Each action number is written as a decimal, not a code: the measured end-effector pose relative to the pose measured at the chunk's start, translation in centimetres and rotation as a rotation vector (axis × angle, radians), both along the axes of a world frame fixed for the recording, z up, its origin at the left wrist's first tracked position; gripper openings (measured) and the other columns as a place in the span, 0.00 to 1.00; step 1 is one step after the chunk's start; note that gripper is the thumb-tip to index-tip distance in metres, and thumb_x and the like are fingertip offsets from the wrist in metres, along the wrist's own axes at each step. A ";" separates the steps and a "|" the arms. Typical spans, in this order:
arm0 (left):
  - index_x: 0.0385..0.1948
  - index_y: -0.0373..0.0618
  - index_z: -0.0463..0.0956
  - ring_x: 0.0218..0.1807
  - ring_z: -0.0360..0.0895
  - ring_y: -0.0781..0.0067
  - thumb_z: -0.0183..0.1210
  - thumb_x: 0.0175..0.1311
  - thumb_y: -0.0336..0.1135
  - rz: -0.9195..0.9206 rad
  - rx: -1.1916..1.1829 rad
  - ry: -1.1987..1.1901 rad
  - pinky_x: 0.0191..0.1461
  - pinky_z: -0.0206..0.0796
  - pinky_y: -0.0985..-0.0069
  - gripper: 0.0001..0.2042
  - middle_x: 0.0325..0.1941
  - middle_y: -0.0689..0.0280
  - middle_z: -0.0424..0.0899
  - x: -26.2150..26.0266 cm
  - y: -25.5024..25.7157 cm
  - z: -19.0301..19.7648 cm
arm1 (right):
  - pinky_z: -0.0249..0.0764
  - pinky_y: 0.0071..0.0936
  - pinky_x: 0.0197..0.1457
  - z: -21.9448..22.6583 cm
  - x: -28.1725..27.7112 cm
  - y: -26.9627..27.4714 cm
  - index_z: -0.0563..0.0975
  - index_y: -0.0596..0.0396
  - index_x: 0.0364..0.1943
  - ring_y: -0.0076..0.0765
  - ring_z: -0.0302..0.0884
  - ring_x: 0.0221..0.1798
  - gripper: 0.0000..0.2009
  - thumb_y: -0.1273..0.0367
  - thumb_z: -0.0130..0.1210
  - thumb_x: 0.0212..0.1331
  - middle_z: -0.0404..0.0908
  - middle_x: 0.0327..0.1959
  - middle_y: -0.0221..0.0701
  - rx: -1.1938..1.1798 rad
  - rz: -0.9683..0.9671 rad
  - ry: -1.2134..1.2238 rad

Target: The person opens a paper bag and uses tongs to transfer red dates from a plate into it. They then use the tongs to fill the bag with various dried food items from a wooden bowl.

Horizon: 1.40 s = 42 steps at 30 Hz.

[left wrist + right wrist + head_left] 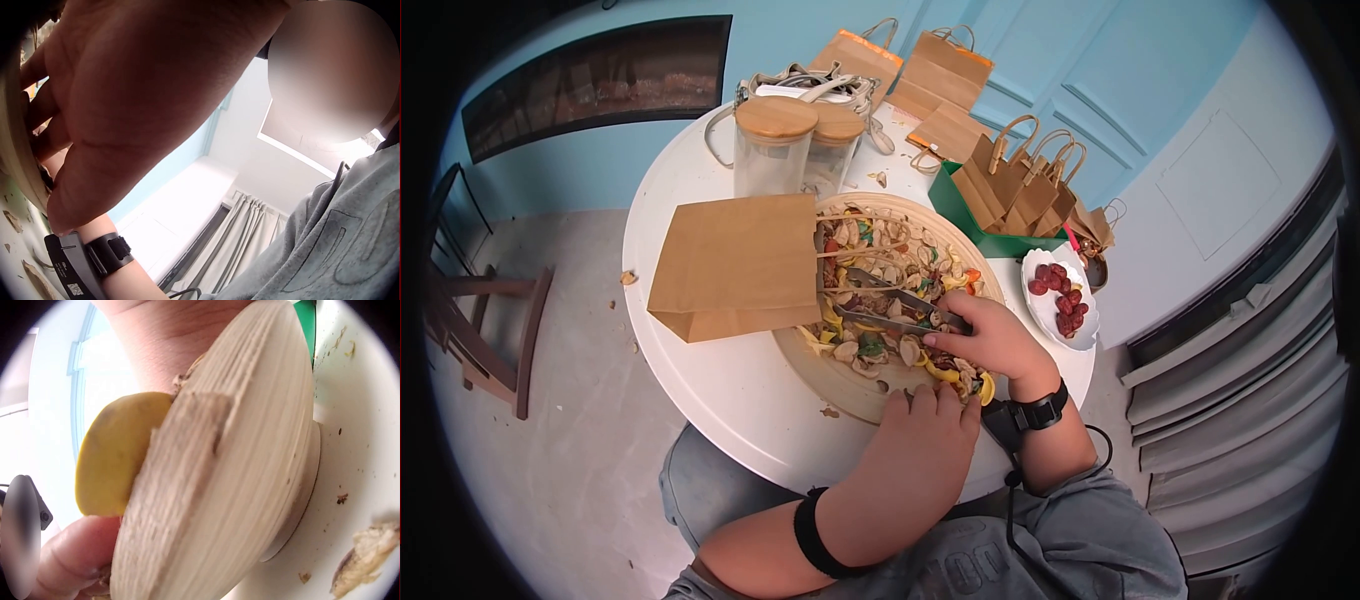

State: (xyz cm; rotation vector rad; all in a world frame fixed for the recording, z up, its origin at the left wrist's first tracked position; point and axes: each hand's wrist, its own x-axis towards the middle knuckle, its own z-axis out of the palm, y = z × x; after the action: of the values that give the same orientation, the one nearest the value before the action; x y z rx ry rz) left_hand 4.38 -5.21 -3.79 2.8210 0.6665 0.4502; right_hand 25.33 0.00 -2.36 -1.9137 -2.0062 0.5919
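Observation:
My right hand [990, 340] grips metal tongs [900, 322] over a wide wooden bowl [795, 365]. The tongs' arms are spread, and their tips point left toward the mouth of a brown paper bag [735, 262]. The bag lies on its side, its handles reaching over the bowl. Mixed dried pieces [880, 350], pale, yellow, green and red, fill the bowl. At the near rim, my left hand [900, 455] holds the edge, fingers bent over it. A yellow slice [119, 450] sticks up past the rim in the right wrist view.
Glass jars [770, 165] with wooden lids stand behind the bag. A green box [960, 215] holds several paper bags [1000, 190]. A white dish [1085, 335] of red dates sits at the right. More bags [945, 75] stand at the back of the round white table [660, 190].

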 end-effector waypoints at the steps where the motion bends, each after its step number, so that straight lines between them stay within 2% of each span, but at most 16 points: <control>1: 0.62 0.39 0.71 0.54 0.73 0.56 0.56 0.62 0.37 0.000 0.001 0.000 0.58 0.66 0.57 0.25 0.54 0.53 0.76 0.0 0.0 0.0 | 0.66 0.29 0.32 0.0 0.0 0.0 0.77 0.55 0.41 0.30 0.70 0.29 0.18 0.59 0.69 0.54 0.74 0.25 0.31 0.001 0.000 0.001; 16: 0.61 0.39 0.71 0.54 0.73 0.57 0.57 0.61 0.37 0.003 -0.002 -0.021 0.57 0.66 0.58 0.25 0.53 0.53 0.76 -0.1 0.0 -0.1 | 0.68 0.28 0.34 -0.1 0.1 0.1 0.77 0.56 0.43 0.31 0.73 0.31 0.19 0.59 0.69 0.54 0.76 0.27 0.33 -0.011 0.004 -0.009; 26: 0.62 0.39 0.70 0.55 0.72 0.57 0.58 0.61 0.38 0.007 -0.005 0.005 0.58 0.65 0.57 0.26 0.54 0.53 0.75 0.0 -0.1 0.1 | 0.68 0.28 0.34 -0.1 0.1 0.1 0.76 0.56 0.39 0.30 0.71 0.30 0.17 0.61 0.68 0.54 0.75 0.26 0.31 -0.002 0.001 0.008; 42: 0.62 0.37 0.71 0.54 0.73 0.55 0.52 0.63 0.35 0.005 -0.004 -0.028 0.58 0.64 0.57 0.24 0.54 0.51 0.76 -0.3 -0.1 0.1 | 0.67 0.27 0.34 -0.3 0.1 0.1 0.76 0.56 0.40 0.27 0.70 0.30 0.17 0.62 0.69 0.54 0.74 0.26 0.30 0.004 0.002 0.018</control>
State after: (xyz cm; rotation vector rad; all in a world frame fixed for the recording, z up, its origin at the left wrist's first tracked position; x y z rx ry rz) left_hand 4.13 -5.33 -3.74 2.8047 0.6689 0.4879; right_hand 25.48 0.10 -2.62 -1.8971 -1.9975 0.6026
